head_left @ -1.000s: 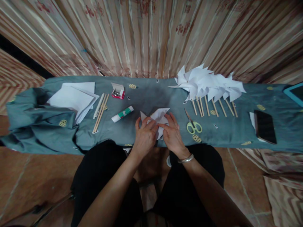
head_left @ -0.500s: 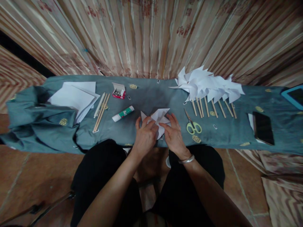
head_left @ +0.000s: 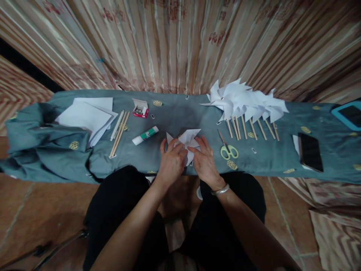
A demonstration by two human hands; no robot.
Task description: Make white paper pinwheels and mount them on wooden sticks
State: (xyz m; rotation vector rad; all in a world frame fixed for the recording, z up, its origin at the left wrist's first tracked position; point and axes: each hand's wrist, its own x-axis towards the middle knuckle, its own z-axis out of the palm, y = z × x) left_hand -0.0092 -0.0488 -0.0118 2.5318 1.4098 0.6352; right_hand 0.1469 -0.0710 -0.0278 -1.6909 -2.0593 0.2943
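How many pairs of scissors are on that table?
1: the green-handled metal scissors lie on the grey-blue cloth, just right of the right hand; more could hide under the white paper sheets.

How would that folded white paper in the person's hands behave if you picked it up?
The folded paper, pinched between the left hand and right hand, looks thin, so it is probably light and floppy. Its raised points suggest it would crease or crush easily under a firm grip. With flat faces, it seems unlikely to roll.
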